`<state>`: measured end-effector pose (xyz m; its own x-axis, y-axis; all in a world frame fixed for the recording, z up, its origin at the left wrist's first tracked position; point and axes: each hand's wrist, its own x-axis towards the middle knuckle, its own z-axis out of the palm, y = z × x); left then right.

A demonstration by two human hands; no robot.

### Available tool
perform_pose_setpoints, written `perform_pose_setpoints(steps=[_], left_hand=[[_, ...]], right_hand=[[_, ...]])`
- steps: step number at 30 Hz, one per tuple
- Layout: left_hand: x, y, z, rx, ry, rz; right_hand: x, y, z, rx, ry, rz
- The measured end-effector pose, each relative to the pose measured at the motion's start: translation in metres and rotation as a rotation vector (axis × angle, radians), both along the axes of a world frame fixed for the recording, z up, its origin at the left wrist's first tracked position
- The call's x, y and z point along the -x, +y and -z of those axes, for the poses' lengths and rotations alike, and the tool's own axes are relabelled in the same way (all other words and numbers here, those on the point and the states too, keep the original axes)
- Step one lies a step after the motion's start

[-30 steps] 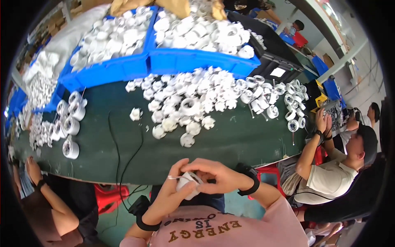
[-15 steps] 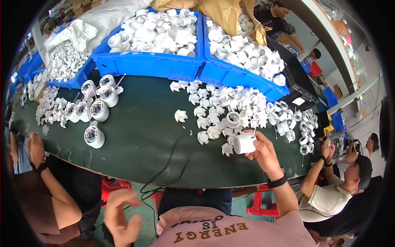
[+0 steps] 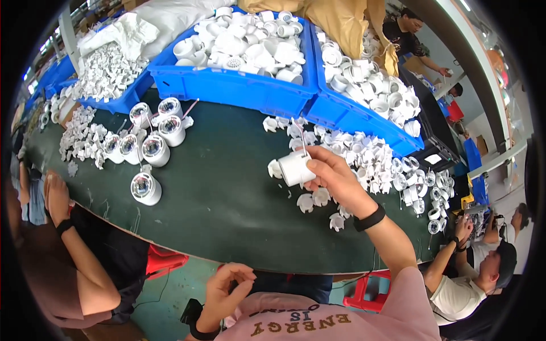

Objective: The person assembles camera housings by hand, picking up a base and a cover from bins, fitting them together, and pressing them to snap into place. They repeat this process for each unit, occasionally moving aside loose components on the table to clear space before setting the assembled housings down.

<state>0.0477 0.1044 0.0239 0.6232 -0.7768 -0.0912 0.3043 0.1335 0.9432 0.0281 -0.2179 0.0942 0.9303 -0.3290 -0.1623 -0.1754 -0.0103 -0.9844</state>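
My right hand (image 3: 335, 176) grips a white cylindrical lamp housing (image 3: 293, 169) above the table, its thumb on the near side. Thin wires (image 3: 303, 136) stick up from the housing. Lower down, by the table's front edge, my left hand (image 3: 227, 292) has loosely curled fingers with the thumb apart and nothing visible in it. White claw-shaped plastic parts (image 3: 367, 156) lie around and beyond my right hand, which hides some of them. On the left stand several finished-looking white lamps (image 3: 146, 188) with transparent lens faces and short wires.
Blue bins (image 3: 233, 88) of white plastic parts line the back of the dark green table (image 3: 222, 227). Small white pieces (image 3: 85, 139) are heaped at left, lensed parts (image 3: 414, 184) at right. Co-workers sit on both sides; a red stool (image 3: 367, 292) stands below the edge.
My right hand has carried the lamp housing leftward and upward over the table. My left hand has come up and right towards the table edge, its fingers more curled. The view has shifted.
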Motion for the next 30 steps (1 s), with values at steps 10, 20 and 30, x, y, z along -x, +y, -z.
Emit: perform_pose_setpoints(steps=[10, 20, 30], left_hand=[[-0.085, -0.091, -0.078, 0.064, -0.804, 0.038], [-0.274, -0.265, -0.085, -0.485, -1.461, -0.573], [-0.323, -0.306, -0.049, -0.457, -1.457, -0.565]], right_hand=[[-0.036, -0.049, -0.032, -0.078, -0.27, 0.239], [0.04, -0.067, -0.078, 0.21, 0.009, 0.236], [0.209, -0.154, -0.292, 0.835, 0.447, 0.636]])
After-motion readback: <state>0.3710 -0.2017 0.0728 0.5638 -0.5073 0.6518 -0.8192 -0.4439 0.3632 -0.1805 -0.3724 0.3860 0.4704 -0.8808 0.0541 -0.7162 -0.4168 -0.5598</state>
